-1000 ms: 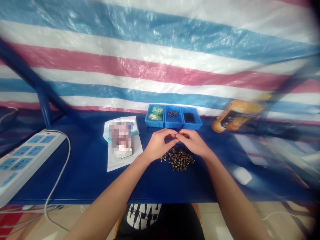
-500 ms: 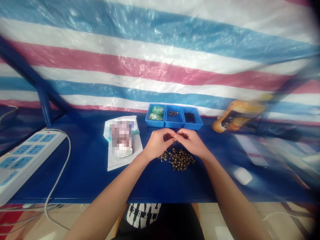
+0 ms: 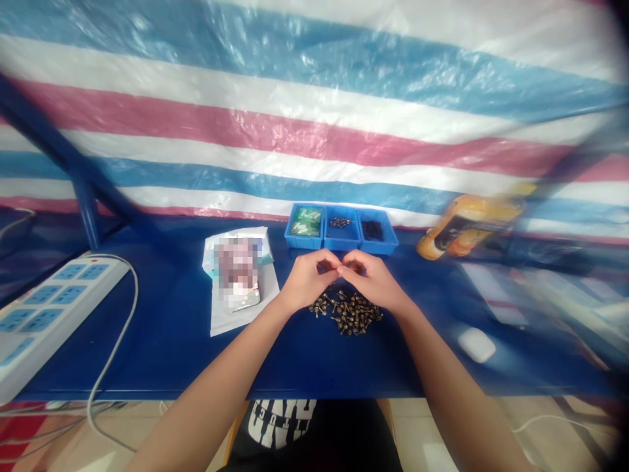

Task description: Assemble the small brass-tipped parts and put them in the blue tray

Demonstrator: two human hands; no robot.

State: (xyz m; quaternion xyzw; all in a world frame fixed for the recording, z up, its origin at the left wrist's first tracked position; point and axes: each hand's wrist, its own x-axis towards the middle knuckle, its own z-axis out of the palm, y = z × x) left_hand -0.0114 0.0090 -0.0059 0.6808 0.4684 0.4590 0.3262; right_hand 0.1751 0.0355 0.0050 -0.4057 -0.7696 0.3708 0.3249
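My left hand [image 3: 308, 278] and my right hand [image 3: 372, 278] meet at their fingertips above the blue table [image 3: 339, 367]. Both are closed in a pinch, and whatever sits between the fingers is too small to make out. Just below them lies a pile of small brass-and-dark metal pieces [image 3: 358, 314], with a smaller cluster [image 3: 319, 306] at its left. Behind my hands stand three joined blue bins: the left bin [image 3: 304, 246] holds green-and-white packets, the middle bin [image 3: 341, 244] some small metal pieces, the right bin [image 3: 379, 247] small black pieces.
A white power strip [image 3: 59, 298] with a cable lies at the left. A phone [image 3: 247, 300] rests on a white plastic bag [image 3: 228, 321]. At the right are an orange bottle [image 3: 462, 226], a small white case [image 3: 476, 345] and blurred flat packages [image 3: 494, 295]. Striped sheeting hangs behind.
My joined hands have shifted very slightly left and up, fingertips still together. The pile and the bins look the same.
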